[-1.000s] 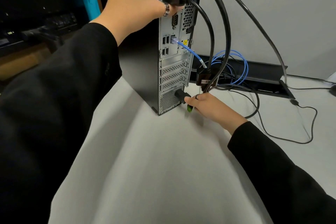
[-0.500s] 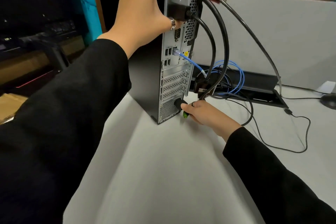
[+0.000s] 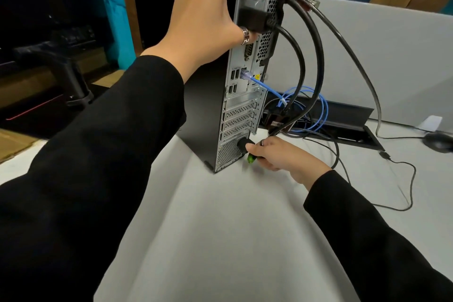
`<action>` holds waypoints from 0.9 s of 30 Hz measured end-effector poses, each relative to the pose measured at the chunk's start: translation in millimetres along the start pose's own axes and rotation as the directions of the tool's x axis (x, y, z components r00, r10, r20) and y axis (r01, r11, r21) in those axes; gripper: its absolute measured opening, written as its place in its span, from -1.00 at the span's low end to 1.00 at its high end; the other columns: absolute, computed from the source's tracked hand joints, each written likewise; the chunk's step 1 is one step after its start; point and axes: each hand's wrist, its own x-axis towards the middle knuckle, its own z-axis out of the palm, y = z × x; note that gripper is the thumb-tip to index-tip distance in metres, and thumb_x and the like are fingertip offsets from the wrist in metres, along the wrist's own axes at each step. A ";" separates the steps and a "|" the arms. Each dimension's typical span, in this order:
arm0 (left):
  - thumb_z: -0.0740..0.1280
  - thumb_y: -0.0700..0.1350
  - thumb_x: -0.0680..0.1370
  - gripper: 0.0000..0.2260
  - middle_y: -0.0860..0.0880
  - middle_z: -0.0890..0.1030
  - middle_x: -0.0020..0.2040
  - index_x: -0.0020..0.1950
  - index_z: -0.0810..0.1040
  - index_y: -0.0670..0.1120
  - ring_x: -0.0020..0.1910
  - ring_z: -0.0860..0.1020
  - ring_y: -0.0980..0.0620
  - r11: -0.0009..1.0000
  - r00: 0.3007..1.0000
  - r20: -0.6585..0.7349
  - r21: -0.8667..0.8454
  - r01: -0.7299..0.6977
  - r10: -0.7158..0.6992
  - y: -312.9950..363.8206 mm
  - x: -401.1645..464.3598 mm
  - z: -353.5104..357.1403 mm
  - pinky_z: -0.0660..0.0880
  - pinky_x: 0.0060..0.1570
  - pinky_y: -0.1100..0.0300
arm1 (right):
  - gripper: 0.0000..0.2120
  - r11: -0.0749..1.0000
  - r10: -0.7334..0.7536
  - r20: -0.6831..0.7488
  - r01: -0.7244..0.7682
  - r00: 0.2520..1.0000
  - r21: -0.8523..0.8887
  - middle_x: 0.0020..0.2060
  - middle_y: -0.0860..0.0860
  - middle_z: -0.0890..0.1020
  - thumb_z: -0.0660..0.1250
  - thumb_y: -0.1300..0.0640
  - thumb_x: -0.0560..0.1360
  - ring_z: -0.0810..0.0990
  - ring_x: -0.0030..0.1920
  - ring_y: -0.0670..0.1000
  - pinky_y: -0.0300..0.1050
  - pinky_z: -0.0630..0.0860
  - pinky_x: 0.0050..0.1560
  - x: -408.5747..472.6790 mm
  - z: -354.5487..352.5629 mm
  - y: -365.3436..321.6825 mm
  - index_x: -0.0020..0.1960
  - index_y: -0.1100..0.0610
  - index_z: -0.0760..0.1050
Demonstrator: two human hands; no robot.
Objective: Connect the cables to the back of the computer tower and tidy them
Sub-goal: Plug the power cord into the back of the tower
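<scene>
The computer tower [image 3: 241, 103] stands upright on the grey desk [image 3: 232, 228], its metal back panel facing me. Two thick black cables [image 3: 316, 51] are plugged in near the top, and a blue network cable [image 3: 263, 86] sits in a middle port. My left hand [image 3: 203, 12] presses flat against the tower's black side, thumb on the back edge. My right hand [image 3: 277, 154] grips a black plug [image 3: 242, 144] at the socket low on the panel, with a green tag [image 3: 251, 159] showing under the fingers.
A black cable tray [image 3: 348, 115] sunk in the desk behind the tower holds coiled blue and black cables. A thin black cable [image 3: 404, 191] loops over the desk at right, near a dark mouse [image 3: 438, 142]. A grey partition [image 3: 392, 56] closes the back.
The view has tilted up and drawn closer, so more of the tower's top shows. Both hands stay where they were, left on the side and right on the low plug.
</scene>
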 end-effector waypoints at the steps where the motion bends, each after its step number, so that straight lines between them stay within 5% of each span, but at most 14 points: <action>1: 0.42 -0.12 0.43 -0.40 -0.29 0.33 0.35 0.36 0.27 -0.32 0.38 0.27 -0.15 1.000 1.000 -0.007 -0.005 -0.005 0.005 0.3 0.2 1.0 0.18 0.34 0.06 | -0.70 1.000 0.009 0.006 -0.009 1.000 0.005 -0.51 0.00 0.33 0.20 -0.03 0.58 0.25 -0.51 -0.06 -0.25 0.19 -0.46 0.3 -0.8 -0.7 -0.17 0.19 0.40; 7: 0.42 0.10 0.33 -0.27 -0.26 0.33 0.33 0.33 0.28 -0.29 0.36 0.27 -0.21 0.998 0.998 -0.022 -0.028 -0.062 0.061 0.2 1.0 -0.7 0.24 0.32 0.02 | -0.69 1.000 -0.008 0.040 0.009 0.999 -0.028 -0.50 0.00 0.34 0.16 -0.03 0.59 0.26 -0.49 -0.05 -0.23 0.22 -0.42 -0.6 -2.3 -3.2 -0.14 0.21 0.40; 12: 0.42 0.24 0.26 -0.14 -0.19 0.28 0.37 0.39 0.24 -0.20 0.38 0.22 -0.18 0.991 0.991 0.037 -0.036 -0.129 0.130 -3.1 4.8 -14.2 0.23 0.35 -0.08 | -0.58 0.962 -0.146 -0.070 0.125 0.987 -0.242 -0.39 0.00 0.37 0.07 -0.13 0.59 0.34 -0.37 -0.04 -0.15 0.30 -0.29 -9.8 5.4 5.8 -0.34 0.09 0.27; 20: 0.46 0.19 0.23 -0.12 -0.17 0.29 0.32 0.38 0.21 -0.19 0.29 0.20 -0.02 0.965 0.955 0.160 -0.128 -0.229 0.248 -13.6 13.2 -24.3 0.20 0.36 0.16 | -0.56 0.763 -0.374 -0.308 0.102 0.875 -0.638 -0.14 0.11 0.61 -0.07 -0.16 0.60 0.59 -0.07 0.18 -0.09 0.35 -0.26 -20.5 25.0 15.2 0.03 0.14 0.41; 27: 0.43 0.18 0.23 -0.15 -0.21 0.29 0.29 0.36 0.22 -0.23 0.24 0.16 -0.01 0.965 0.961 0.115 -0.104 -0.239 0.250 -12.7 13.8 -16.9 0.17 0.27 0.28 | -0.58 0.717 -0.403 -0.324 0.075 0.856 -0.693 -0.07 0.11 0.63 -0.06 -0.09 0.62 0.60 -0.03 0.16 -0.11 0.33 -0.26 -21.6 31.7 10.1 0.07 0.17 0.43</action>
